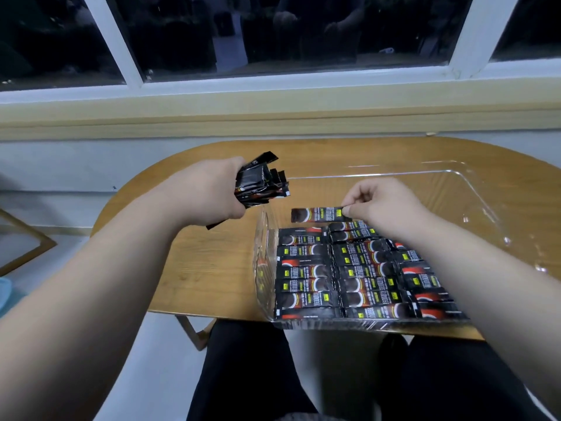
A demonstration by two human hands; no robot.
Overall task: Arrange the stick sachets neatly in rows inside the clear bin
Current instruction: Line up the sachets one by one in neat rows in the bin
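A clear bin [473, 189] stands on the wooden table [212, 268]. Its near half holds three columns of black stick sachets [306, 271] lying flat in rows. My right hand [385, 205] pinches one black sachet [315, 214] by its right end and holds it level just above the far end of the left and middle columns. My left hand [212, 189] is left of the bin, above the table, and grips a bundle of several black sachets [261, 183] that fan out to the right.
The far half of the bin shows bare floor. A window sill [273, 117] and dark window run behind the table. My legs in dark trousers [243, 375] are under the table's near edge. A wooden frame [27, 241] stands at the left.
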